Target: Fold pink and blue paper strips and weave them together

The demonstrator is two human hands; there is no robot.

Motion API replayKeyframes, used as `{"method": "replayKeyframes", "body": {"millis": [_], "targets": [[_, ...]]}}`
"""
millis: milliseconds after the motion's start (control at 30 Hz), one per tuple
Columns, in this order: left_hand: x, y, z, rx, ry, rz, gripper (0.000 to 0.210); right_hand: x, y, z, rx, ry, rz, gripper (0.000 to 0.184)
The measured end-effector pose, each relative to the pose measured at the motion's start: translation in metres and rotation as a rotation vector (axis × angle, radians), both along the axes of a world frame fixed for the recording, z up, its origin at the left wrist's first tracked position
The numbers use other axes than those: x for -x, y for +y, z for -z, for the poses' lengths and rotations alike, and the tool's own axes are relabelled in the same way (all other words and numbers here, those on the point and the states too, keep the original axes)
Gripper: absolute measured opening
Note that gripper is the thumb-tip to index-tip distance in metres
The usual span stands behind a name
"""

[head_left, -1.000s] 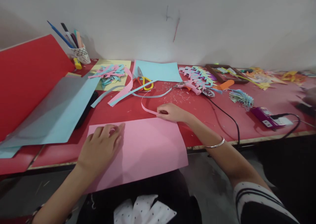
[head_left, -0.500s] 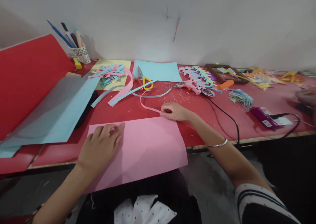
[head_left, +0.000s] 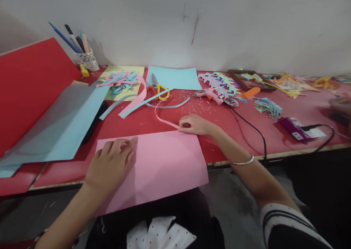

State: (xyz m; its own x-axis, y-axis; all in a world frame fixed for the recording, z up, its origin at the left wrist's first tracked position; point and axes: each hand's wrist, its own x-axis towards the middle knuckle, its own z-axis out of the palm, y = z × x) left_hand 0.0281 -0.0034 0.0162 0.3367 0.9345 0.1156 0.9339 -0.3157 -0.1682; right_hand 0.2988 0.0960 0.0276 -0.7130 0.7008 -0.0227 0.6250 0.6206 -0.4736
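A pink paper sheet (head_left: 161, 165) lies on the red table, its near edge hanging over the front. My left hand (head_left: 111, 163) rests on the sheet's left part, palm down, index finger stretched out and the other fingers slightly bent. At the sheet's far edge, right of the middle, my right hand (head_left: 193, 124) pinches the end of a narrow pink paper strip (head_left: 163, 120). That strip curls away toward scissors (head_left: 161, 91) with yellow and red handles. Blue paper strips (head_left: 145, 104) and a wider pink strip (head_left: 138, 95) lie around the scissors.
Blue sheets (head_left: 63, 121) and a red board (head_left: 35, 84) stand at the left. Behind are a pen cup (head_left: 87, 60) and a pile of paper strips (head_left: 122, 81). A pink glue gun (head_left: 211, 94), its cord and a purple power box (head_left: 293, 128) lie to the right. Another person's hand (head_left: 340, 104) is at the far right.
Both hands stay almost in place on the pink sheet and the strip. The camera view has shifted slightly.
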Motion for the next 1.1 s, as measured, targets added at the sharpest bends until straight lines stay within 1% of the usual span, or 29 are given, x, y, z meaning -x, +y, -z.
{"method": "replayKeyframes", "body": {"millis": [267,533,800,1000,1100], "targets": [[-0.0006,-0.0008,-0.001,-0.004,-0.009,0.0,0.043,0.0,-0.0022,0.0009,-0.013,-0.02,0.006,0.026],[-0.0004,-0.0011,-0.0009,-0.015,0.003,-0.003,0.042,-0.0002,-0.0015,0.002,-0.058,-0.062,0.123,0.026],[0.006,-0.002,0.0016,-0.015,0.008,-0.011,0.042,-0.006,-0.0008,-0.0018,-0.018,-0.032,-0.005,0.023],[0.0067,-0.0032,0.0002,0.003,-0.014,-0.017,0.043,-0.0058,0.0025,-0.0019,-0.001,-0.036,-0.002,0.023],[0.0066,-0.0036,-0.0005,0.006,-0.009,-0.02,0.044,-0.0065,0.0037,-0.0017,0.002,-0.051,0.035,0.023]]}}
